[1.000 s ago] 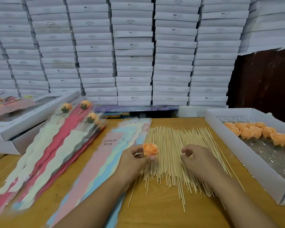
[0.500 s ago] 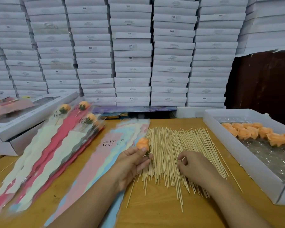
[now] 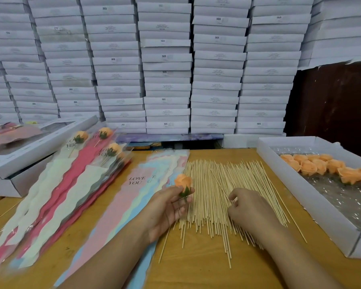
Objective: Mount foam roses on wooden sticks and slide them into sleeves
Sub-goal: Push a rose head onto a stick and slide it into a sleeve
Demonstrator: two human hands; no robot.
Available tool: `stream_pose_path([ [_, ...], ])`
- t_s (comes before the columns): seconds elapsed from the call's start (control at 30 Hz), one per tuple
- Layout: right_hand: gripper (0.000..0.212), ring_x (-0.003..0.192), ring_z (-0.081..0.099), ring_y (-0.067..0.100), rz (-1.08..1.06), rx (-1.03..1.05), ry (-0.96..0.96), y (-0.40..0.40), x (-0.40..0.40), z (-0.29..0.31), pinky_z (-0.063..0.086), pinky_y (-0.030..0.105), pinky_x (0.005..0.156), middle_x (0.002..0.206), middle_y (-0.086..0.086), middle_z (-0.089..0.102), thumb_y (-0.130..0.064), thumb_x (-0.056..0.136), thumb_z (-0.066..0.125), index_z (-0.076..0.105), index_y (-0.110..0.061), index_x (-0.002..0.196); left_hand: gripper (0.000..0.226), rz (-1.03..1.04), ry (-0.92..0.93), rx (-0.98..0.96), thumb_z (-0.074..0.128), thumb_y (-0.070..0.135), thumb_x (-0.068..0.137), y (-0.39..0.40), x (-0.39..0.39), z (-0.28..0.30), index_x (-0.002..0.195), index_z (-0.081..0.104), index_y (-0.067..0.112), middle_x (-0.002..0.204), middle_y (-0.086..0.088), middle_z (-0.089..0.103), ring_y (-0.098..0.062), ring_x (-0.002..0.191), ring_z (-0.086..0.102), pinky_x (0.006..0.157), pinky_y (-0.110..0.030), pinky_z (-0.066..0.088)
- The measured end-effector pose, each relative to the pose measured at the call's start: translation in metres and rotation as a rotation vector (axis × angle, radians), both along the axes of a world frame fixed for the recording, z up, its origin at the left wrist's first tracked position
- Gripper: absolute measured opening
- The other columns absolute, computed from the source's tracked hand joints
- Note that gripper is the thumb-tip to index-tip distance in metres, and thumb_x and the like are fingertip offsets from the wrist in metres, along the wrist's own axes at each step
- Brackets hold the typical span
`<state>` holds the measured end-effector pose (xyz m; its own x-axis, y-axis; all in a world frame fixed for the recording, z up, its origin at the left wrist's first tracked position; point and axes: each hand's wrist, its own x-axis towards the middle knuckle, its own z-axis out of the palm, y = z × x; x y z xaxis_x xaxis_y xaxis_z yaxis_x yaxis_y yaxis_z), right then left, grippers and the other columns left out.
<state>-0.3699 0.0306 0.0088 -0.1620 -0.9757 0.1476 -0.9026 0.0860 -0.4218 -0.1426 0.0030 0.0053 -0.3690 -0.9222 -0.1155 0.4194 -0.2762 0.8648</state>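
My left hand point(image 3: 167, 207) pinches an orange foam rose point(image 3: 182, 181) by its green base, bloom pointing up, at the left edge of a spread of wooden sticks point(image 3: 221, 184). On that spread lies my right hand point(image 3: 248, 207), fingers curled down onto the sticks; whether it pinches one I cannot tell. Empty pastel sleeves point(image 3: 133, 195) printed "LOVE YOU" lie left of the sticks. Further left is a pile of filled sleeves point(image 3: 75, 176) with roses point(image 3: 81, 136) on sticks at their tops.
A white tray point(image 3: 300, 190) at the right holds several loose orange roses point(image 3: 321, 165) on clear plastic. White boxes point(image 3: 29, 147) sit at the far left. A wall of stacked white boxes point(image 3: 167, 65) closes off the back of the wooden table point(image 3: 196, 272).
My left hand has turned the rose from lying sideways to upright, its green base now showing. My right hand stays on the sticks with small finger movement.
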Motion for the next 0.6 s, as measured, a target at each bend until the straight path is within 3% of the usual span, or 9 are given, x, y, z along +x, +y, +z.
stream_pose_path([
  [0.07,0.039,0.078,0.058,0.014,-0.015,0.008,-0.001,0.000,0.001,0.002,0.038,0.025,0.055,0.104,-0.005,0.066,-0.021,0.088,0.059,0.061,-0.023,0.126,0.031,0.004,-0.026,-0.006,0.056,0.018,0.096,-0.001,0.000,-0.001,0.126,0.055,0.007,0.114,-0.012,0.074,-0.012,0.079,0.070,0.056,-0.019,0.052],
  [0.17,0.038,0.070,0.055,0.010,-0.032,0.024,-0.026,0.001,0.003,0.004,0.035,0.023,0.049,0.099,-0.003,0.065,-0.019,0.085,0.064,0.062,-0.018,0.123,0.036,0.011,-0.063,-0.025,0.057,0.021,0.096,-0.002,0.000,-0.002,0.130,0.054,0.009,0.118,-0.010,0.073,-0.010,0.080,0.070,0.057,-0.018,0.051],
  [0.3,0.029,0.066,0.064,0.023,-0.049,0.053,-0.065,0.001,0.004,0.008,0.050,0.033,0.055,0.087,0.009,0.070,-0.016,0.079,0.069,0.069,-0.005,0.106,0.047,0.017,-0.062,-0.030,0.066,0.026,0.089,-0.001,0.001,-0.002,0.130,0.056,0.007,0.120,-0.010,0.072,-0.011,0.081,0.069,0.058,-0.019,0.053],
  [0.37,0.015,0.061,0.057,0.017,-0.058,0.064,-0.185,0.000,-0.001,0.011,0.040,0.024,0.052,0.078,-0.001,0.064,-0.018,0.078,0.071,0.070,-0.013,0.092,0.051,0.022,-0.039,-0.027,0.069,0.026,0.086,-0.002,0.002,-0.002,0.131,0.057,0.005,0.120,-0.011,0.072,-0.012,0.082,0.069,0.058,-0.019,0.054],
  [0.43,0.008,0.068,0.061,0.009,-0.059,0.055,-0.343,-0.001,-0.007,0.015,0.042,0.022,0.054,0.082,-0.006,0.066,-0.021,0.078,0.075,0.068,-0.021,0.082,0.052,0.025,-0.012,-0.016,0.069,0.024,0.087,-0.002,0.003,-0.002,0.132,0.056,0.003,0.120,-0.013,0.071,-0.013,0.082,0.069,0.059,-0.020,0.055],
  [0.53,0.011,0.064,0.060,0.009,-0.009,0.026,-0.575,-0.002,-0.014,0.018,0.046,0.021,0.053,0.077,-0.006,0.068,-0.017,0.079,0.074,0.072,-0.008,0.072,0.056,0.040,0.055,0.022,0.071,0.016,0.085,-0.003,0.002,-0.003,0.134,0.055,-0.005,0.118,-0.018,0.070,-0.016,0.084,0.071,0.064,-0.022,0.060],
  [0.6,0.018,0.058,0.053,0.011,0.034,0.028,-0.704,-0.002,-0.016,0.021,0.045,0.018,0.051,0.065,-0.003,0.060,-0.019,0.083,0.071,0.073,-0.001,0.080,0.058,0.049,0.098,0.036,0.073,0.011,0.081,-0.003,0.002,-0.002,0.132,0.056,-0.009,0.116,-0.020,0.070,-0.018,0.088,0.072,0.069,-0.024,0.061],
])
